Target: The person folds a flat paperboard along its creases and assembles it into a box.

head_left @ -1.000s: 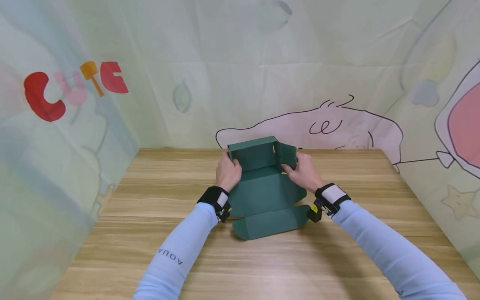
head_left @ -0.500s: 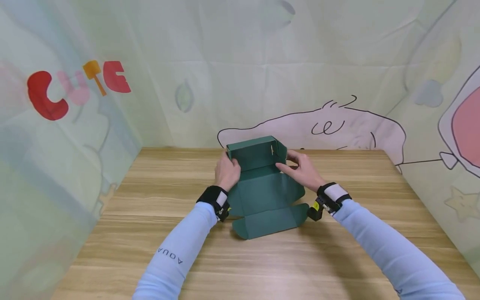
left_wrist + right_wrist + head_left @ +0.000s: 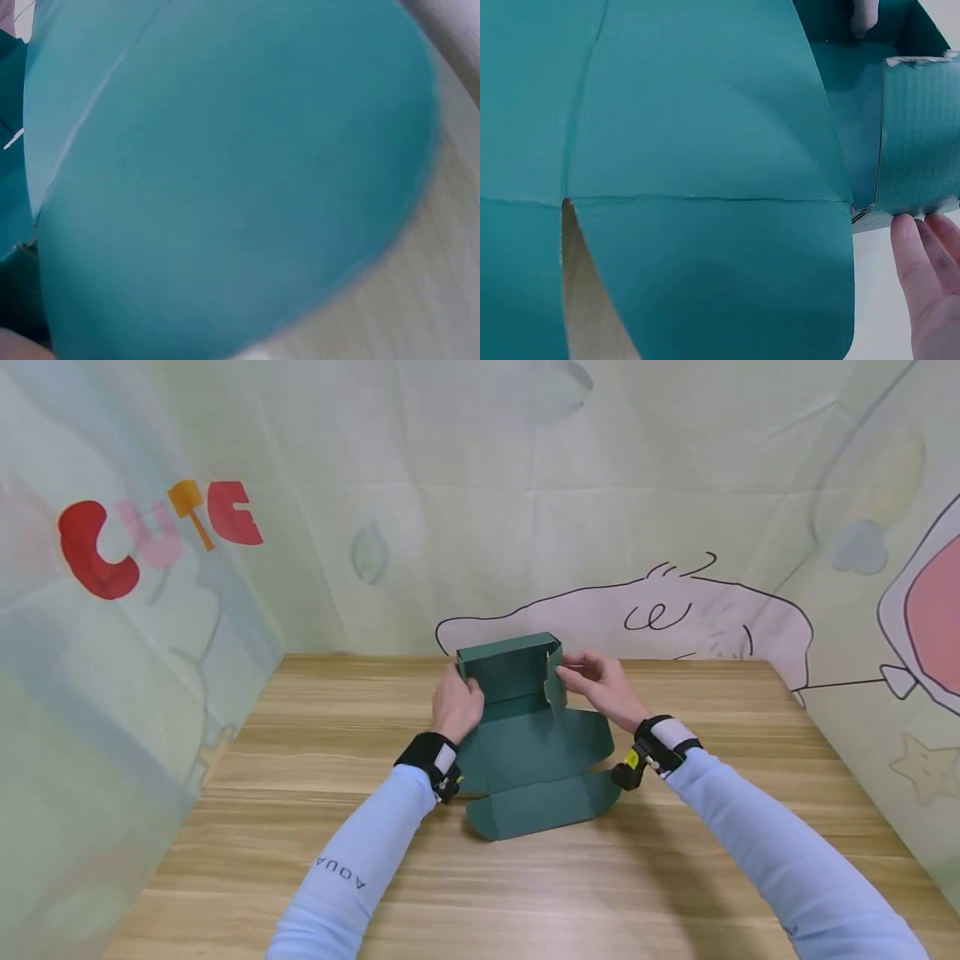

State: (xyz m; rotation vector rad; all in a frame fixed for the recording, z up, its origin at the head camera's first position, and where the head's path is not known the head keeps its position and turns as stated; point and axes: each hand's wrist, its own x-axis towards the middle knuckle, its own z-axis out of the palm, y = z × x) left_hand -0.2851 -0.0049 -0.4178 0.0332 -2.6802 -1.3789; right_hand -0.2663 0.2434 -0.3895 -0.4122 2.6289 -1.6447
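A dark green cardboard box (image 3: 528, 747) stands part-folded on the table, its lid panels spread flat toward me. My left hand (image 3: 455, 703) grips the box's left side, thumb inside the wall; the right wrist view shows that thumb (image 3: 865, 16) within the tray. At the opposite end, a side flap (image 3: 556, 683) is bent inward over the tray. My right hand (image 3: 606, 689) touches this end from outside, and its fingers (image 3: 915, 266) lie nearly straight against the wall in the right wrist view. A rounded green lid flap (image 3: 247, 180) fills most of the left wrist view.
The wood-grain table (image 3: 315, 860) reaches back to a printed cloth backdrop (image 3: 480, 510) close behind the box. More printed cloth hangs along both sides. The front lid panel (image 3: 543, 806) lies nearest me, between the wrist cameras.
The right end flap has swung from sticking outward, to upright, to folded inward over the tray. My right hand has moved left and slightly up with it. My left hand keeps its grip.
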